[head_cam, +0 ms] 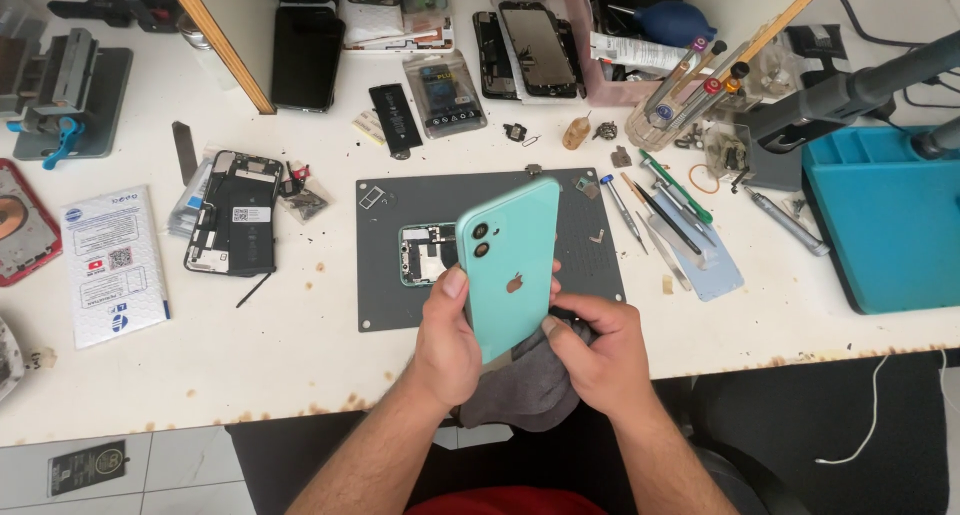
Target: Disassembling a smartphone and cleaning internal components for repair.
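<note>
Head view, both hands (447, 340) (598, 350) clasping mint phone (508, 265), white leaflet (113, 265) far left

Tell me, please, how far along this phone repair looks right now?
Looks done: the mint-green phone has its back on. In hand: the left hand holds it upright while the right hand presses a grey cloth to it. Left: another opened phone frame lies on the grey mat.

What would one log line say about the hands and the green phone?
left hand: holds mint-green phone, back facing up | right hand: holds phone edge, grey cloth beneath | below: dark mat
</note>
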